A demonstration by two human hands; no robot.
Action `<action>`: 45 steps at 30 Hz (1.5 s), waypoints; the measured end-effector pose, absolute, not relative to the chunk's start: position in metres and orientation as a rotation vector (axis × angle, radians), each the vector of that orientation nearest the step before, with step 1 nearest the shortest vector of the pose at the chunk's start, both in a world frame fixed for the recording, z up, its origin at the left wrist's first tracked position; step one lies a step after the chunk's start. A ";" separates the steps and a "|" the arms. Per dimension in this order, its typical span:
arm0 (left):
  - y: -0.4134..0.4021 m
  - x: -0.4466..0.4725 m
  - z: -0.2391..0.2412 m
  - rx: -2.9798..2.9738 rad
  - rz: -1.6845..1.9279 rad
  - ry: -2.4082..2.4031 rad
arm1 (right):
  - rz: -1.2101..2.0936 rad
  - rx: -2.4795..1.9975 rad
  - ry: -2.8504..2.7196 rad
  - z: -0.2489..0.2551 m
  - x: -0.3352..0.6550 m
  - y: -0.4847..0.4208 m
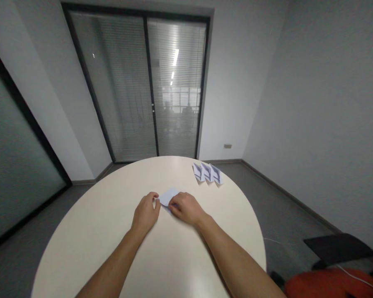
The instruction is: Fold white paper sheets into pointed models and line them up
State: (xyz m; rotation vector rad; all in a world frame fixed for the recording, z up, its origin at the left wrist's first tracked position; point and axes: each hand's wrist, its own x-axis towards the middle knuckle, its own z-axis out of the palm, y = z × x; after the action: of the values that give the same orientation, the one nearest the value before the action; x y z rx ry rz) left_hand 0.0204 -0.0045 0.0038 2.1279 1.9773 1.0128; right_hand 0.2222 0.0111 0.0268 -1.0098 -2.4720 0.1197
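A small sheet of pale paper (pixel 168 196), partly folded, lies on the round table between my hands. Its lower edge is lifted a little off the tabletop. My right hand (pixel 185 207) has its fingers curled and pinched on the paper's right side, covering that part. At the left corner of the paper, the thumb and forefinger of my left hand (pixel 145 212) close on its edge. Toward the far right of the table, three folded paper pieces (pixel 207 173) lie side by side in a row, each with creased, bluish-shaded flaps.
The round cream table (pixel 105 231) has its curved edge all about my arms. An orange-red chair seat (pixel 329 284) and a black panel (pixel 340 247) stand at the lower right. Beyond the table are a glass door with blinds (pixel 177 124) and grey walls.
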 end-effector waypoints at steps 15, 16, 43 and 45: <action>-0.002 0.020 -0.018 2.424 0.861 1.633 | 0.349 -0.954 -2.525 0.018 0.227 0.016; -0.002 0.020 -0.018 2.429 0.873 1.616 | 0.361 -0.994 -2.501 0.018 0.227 0.016; -0.009 0.025 -0.013 2.383 0.945 1.469 | 0.355 -1.420 -2.422 0.005 0.229 0.031; -0.009 0.025 -0.013 2.381 0.931 1.477 | 0.335 -1.409 -2.415 0.004 0.230 0.033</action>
State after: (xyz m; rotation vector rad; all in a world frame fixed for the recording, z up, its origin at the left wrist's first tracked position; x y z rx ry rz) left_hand 0.0249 -0.0093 -0.0133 2.3812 1.4766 0.9314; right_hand 0.2301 0.0334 0.0037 -1.4087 -2.4150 0.3346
